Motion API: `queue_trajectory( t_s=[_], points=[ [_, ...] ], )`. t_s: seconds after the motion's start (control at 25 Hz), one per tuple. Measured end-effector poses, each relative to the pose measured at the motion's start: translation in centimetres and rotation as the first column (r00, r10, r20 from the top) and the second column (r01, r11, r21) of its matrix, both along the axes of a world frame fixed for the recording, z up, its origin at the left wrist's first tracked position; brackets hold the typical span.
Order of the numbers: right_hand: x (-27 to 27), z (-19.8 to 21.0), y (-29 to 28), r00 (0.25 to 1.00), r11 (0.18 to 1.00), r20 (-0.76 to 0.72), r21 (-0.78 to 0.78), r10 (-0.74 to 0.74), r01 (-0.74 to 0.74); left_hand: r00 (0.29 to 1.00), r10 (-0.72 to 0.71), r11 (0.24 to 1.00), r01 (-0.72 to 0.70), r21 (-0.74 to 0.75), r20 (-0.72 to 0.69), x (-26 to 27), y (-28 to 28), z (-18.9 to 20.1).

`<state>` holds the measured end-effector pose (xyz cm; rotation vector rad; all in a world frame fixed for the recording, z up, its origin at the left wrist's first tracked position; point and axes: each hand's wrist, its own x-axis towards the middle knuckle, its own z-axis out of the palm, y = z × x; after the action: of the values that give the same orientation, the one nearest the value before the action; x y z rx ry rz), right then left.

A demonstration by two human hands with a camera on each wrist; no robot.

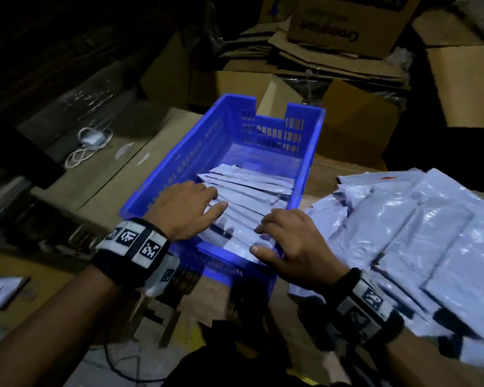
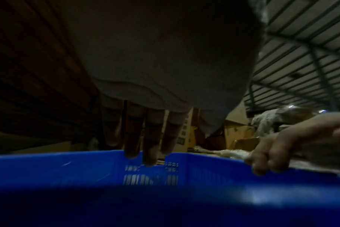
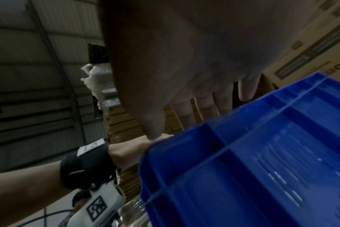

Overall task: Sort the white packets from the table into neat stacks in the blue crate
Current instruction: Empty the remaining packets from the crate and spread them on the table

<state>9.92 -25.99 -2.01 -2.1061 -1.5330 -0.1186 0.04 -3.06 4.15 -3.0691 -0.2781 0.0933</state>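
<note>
Blue plastic is walling in the work: the crate is sitting on the table straight ahead of the person, with its near end holding a slanted row of white packets leaning one on another. Both hands are reaching over the near rim, most likely to square that row so it is not slumping. The left hand is lying over the row's left side, its fingers straight and slightly spread, resting on the packet tops rather than gripping any. The right hand is working at the near right corner, its fingers bent down onto the packet edges and its thumb stretched along the near wall; whether it is pinching a packet I cannot tell. To the right of the crate, a loose pile of unsorted packets is covering the table, close by, probably to keep each reach short. Much sorting seems to be remaining.
</note>
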Motion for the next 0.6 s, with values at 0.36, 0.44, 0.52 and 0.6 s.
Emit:
queue_trajectory(
  t_s=[0.36,0.44,0.52,0.6],
  points=[
    [-2.1,-0.9,-0.3,0.993,0.991,0.059,-0.085,-0.102,0.106,0.994,0.001,1.000,-0.001,0.003,0.112,-4.8,3.6,-5.9],
    [-2.3,-0.8,-0.3,0.987,0.985,0.105,-0.116,-0.119,0.131,0.987,-0.044,0.999,0.046,-0.011,0.157,-4.6,3.9,-6.0],
    [-2.5,-0.4,-0.4,0.985,0.980,0.119,-0.137,-0.127,0.143,0.977,-0.126,0.992,0.123,0.027,0.174,-4.6,3.7,-6.3],
    [-2.6,-0.2,-0.4,0.984,0.977,0.105,-0.142,-0.145,0.159,0.968,-0.149,0.989,0.151,0.007,0.201,-4.6,3.8,-6.7]
  ],
)
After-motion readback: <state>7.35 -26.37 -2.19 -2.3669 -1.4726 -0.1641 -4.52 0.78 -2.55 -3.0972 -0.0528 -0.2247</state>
